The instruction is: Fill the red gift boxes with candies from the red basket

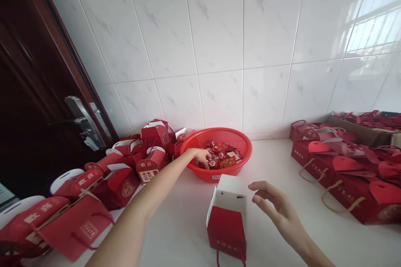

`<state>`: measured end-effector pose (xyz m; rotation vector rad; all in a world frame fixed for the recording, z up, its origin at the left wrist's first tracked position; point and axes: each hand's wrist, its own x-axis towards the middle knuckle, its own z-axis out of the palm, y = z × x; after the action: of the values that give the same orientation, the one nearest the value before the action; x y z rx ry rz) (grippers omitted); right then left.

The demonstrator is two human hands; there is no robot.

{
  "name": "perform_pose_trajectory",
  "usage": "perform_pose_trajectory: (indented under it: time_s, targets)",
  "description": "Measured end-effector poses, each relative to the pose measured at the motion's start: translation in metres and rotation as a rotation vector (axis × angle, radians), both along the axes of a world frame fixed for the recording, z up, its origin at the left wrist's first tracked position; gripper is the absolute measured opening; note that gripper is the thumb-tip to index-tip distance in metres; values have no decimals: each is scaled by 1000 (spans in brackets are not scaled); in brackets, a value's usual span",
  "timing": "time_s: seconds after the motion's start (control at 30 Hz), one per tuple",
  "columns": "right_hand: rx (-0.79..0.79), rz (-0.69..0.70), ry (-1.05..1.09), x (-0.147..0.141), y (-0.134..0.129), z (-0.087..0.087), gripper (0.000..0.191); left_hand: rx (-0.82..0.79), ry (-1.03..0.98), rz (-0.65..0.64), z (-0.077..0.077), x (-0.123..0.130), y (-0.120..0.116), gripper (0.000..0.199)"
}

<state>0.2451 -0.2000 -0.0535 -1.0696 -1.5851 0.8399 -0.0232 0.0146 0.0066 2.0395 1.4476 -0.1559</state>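
Note:
My left hand [203,157] reaches into a red plastic basket [216,132], its fingers apart and touching the small red-wrapped candies [224,160] inside. Some of its fingertips are hard to see among the wrappers. In front of the basket stands a red gift box [227,229] with its top open, a white inside and a red cord handle at the near side. To the right of this box hovers my right hand [274,204], fingers curved and parted from the thumb, with nothing in it.
Many red gift boxes [125,185] crowd the left side of the white table [178,221]. More red boxes with rope handles [344,179] line the right side, beside a cardboard box [369,131] of red items. Behind are a tiled wall [219,41] and a dark door [40,83].

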Motion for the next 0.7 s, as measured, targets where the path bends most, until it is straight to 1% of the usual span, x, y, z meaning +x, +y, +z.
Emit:
perform_pose_trajectory:
  time_s: [0.1, 0.2, 0.33, 0.47, 0.57, 0.7]
  targets:
    - [-2, -4, -4, -1, 1, -1, 34, 40, -225, 4, 5, 1, -4, 38]
    - [-15, -10, 2, -1, 4, -3, 35, 59, -447, 43, 9, 4, -5, 35]
    - [-15, -23, 1, 1, 7, -8, 35, 45, -670, 101, 11, 10, -7, 28]
    - [-25, -31, -10, 1, 9, -9, 35, 8, -806, 128, 12, 15, -12, 26]
    - [-33, -35, -13, 1, 9, -8, 34, -19, -859, 140, 13, 16, -16, 23]
    - [-43, -39, -21, 0, 9, -8, 35, -48, -905, 162, 12, 16, -23, 25]
